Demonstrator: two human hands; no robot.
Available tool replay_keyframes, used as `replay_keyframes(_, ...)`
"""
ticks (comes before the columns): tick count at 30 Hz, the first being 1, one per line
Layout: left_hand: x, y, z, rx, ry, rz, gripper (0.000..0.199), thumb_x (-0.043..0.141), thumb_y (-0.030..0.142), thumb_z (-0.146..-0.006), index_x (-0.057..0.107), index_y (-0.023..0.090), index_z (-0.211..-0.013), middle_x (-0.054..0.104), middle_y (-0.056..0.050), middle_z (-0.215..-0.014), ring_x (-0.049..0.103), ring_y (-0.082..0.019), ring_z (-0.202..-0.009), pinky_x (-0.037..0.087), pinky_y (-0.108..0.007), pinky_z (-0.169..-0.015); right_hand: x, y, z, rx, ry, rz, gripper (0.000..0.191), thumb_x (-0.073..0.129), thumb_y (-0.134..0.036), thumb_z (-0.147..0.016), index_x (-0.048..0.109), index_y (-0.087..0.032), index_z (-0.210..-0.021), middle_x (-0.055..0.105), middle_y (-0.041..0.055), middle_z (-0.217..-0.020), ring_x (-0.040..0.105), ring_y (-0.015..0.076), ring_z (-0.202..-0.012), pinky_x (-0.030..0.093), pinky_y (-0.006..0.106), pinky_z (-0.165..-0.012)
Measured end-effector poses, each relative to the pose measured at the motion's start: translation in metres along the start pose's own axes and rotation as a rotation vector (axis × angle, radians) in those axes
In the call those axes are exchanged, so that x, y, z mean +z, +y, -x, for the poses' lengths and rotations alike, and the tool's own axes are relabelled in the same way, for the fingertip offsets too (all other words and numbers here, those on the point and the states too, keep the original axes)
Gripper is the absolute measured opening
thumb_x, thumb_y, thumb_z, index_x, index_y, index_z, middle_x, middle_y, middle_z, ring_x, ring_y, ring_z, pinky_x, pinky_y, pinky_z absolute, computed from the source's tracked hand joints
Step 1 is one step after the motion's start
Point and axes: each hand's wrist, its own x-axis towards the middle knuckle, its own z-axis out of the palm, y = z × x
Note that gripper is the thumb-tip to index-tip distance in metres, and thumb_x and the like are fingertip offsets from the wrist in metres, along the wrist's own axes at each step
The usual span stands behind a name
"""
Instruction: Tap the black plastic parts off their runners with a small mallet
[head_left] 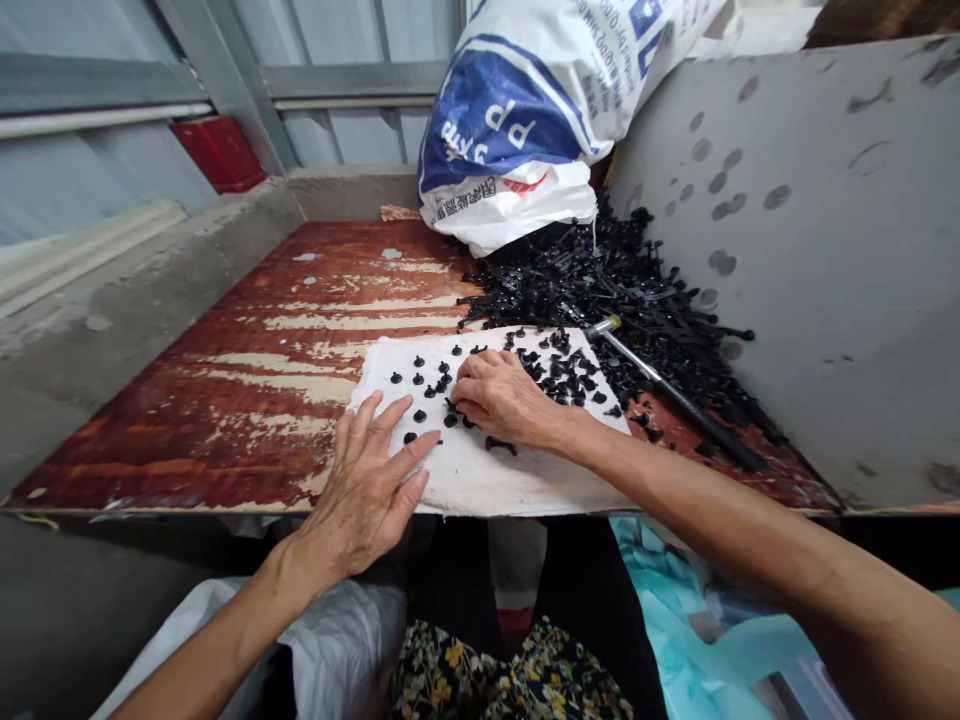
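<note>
Several small black plastic pieces (420, 415) with round flat heads are scattered over a white cloth (525, 490) at the table's front edge. My left hand (379, 480) rests with fingers spread over the cloth's left side, close to a few of the pieces. Over the middle of the cloth, my right hand (499, 395) has its fingers pinched together and pointing left among the pieces. What lies between those fingertips is hidden. A denser cluster of black pieces (562, 375) lies to the right of this hand.
A hammer (660, 385) with a black handle lies right of the cloth, against a large pile of black plastic parts (592, 275). Behind stands a white and blue printed sack (517, 110). A grey panel (810, 200) bounds the worn red-brown tabletop (225, 340) on the right.
</note>
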Motion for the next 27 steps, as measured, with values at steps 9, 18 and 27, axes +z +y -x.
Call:
replay_keyframes(9,-0.001,0.009,-0.008,0.029,-0.053,0.000,0.037,0.042,0.024,-0.092,0.065,0.023,-0.120,0.040,-0.014,-0.148,0.019,-0.037,-0.144,0.022,-0.066,-0.110,0.002,0.004,0.002,-0.031,-0.011,0.016,0.017,0.054,-0.017,-0.092,0.069,-0.018,-0.098,0.066,0.0071,-0.101,0.049,0.0213,-0.091,0.028,0.033,-0.078)
replay_keyframes(18,0.004,0.007,-0.008,0.003,-0.004,-0.029,0.039,0.040,0.027,-0.094,0.062,0.014,-0.124,0.045,-0.019,-0.145,0.023,-0.039,-0.142,0.023,-0.067,-0.109,-0.001,0.022,-0.002,0.112,0.100,0.126,0.026,0.042,-0.016,-0.095,0.067,-0.014,-0.102,0.064,0.0124,-0.102,0.049,0.0250,-0.094,0.025,0.037,-0.081)
replay_keyframes(27,0.000,-0.009,-0.037,-0.072,0.001,0.068,0.041,0.035,0.033,-0.096,0.066,0.018,-0.119,0.048,-0.016,-0.141,0.027,-0.036,-0.139,0.028,-0.062,-0.108,0.003,0.031,-0.021,0.103,0.054,0.123,0.023,0.047,-0.015,-0.093,0.070,-0.014,-0.095,0.068,0.0108,-0.096,0.053,0.0235,-0.089,0.023,0.035,-0.072)
